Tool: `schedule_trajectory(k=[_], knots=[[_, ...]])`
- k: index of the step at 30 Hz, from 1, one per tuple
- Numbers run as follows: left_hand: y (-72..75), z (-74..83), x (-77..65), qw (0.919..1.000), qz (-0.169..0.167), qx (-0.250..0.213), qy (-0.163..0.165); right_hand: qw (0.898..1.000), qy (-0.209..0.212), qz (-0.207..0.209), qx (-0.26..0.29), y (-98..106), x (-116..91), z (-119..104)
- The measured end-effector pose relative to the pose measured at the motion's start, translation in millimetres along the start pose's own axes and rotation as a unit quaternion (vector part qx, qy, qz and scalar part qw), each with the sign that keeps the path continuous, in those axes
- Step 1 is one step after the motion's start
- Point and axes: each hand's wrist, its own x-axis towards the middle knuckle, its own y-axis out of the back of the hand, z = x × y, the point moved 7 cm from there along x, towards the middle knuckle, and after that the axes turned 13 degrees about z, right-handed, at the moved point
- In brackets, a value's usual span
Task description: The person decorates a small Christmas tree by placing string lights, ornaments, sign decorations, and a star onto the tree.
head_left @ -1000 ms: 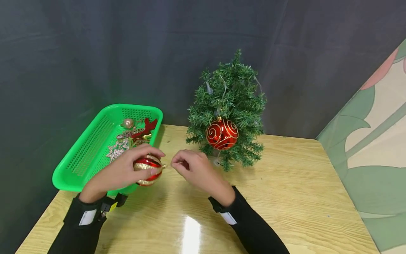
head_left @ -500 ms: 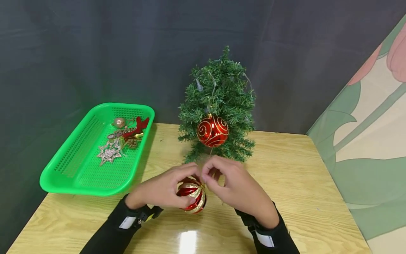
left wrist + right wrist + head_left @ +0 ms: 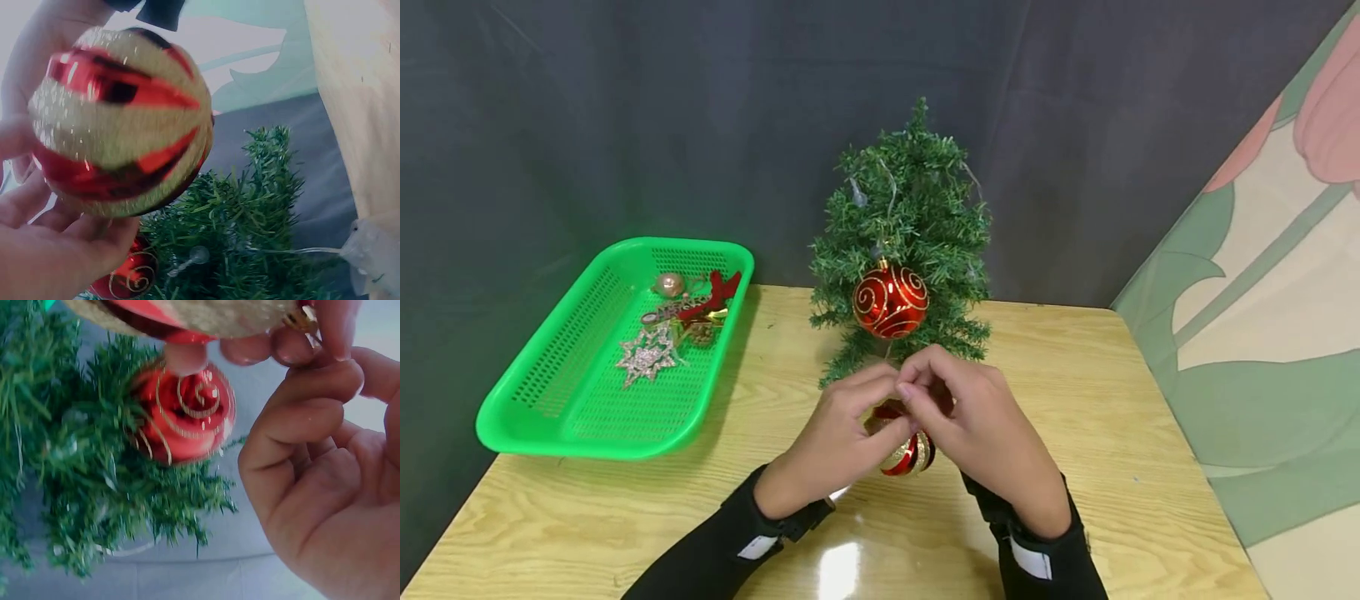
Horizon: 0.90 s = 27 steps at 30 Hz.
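While your left hand (image 3: 838,425) is gripping the striped ball (image 3: 911,455) before the tree (image 3: 917,200) in the head view, your right hand (image 3: 977,408) is pinching at the ball's top. At the left wrist, your left hand is cupping it; at the right, fingertips (image 3: 342,384) are meeting beside its gold cap (image 3: 302,322).

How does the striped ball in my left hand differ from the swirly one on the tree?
The shiny red ball with glittery gold stripes is held in your left hand; the shiny red ball with gold swirls hangs on the green artificial tree. The striped ball has broad bands; the swirled ball, thin curls. Both are round.
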Motion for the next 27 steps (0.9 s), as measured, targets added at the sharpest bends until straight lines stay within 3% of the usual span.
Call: schedule_trajectory(k=[5,8,12,16,20,24,27], knots=[[3.6,14.7,10.4,0.9967,0.057,0.018,-0.056,1.0,0.004,0.013,-0.013,14,1,3],[5.6,27.4,22.4,0.99,0.077,0.079,-0.088,0.999,0.008,0.026,-0.024,26,1,7],[-1.8,50.2,48.9,0.9679,0.063,0.196,-0.144,0.996,0.013,0.075,-0.055,52,4,14],[-14.6,67.9,80.8,0.9378,0.026,0.296,-0.18,0.987,0.03,0.131,-0.085,77,20,16],[-27.0,69.2,116.0,0.9159,-0.009,0.369,-0.157,0.975,0.056,0.175,-0.124,97,49,18],[-33.9,54.2,146.4,0.9109,-0.036,0.4,-0.096,0.964,0.068,0.195,-0.169,105,75,25],[-32.9,42.3,160.7,0.9022,-0.039,0.425,-0.064,0.964,0.063,0.181,-0.184,103,92,36]])
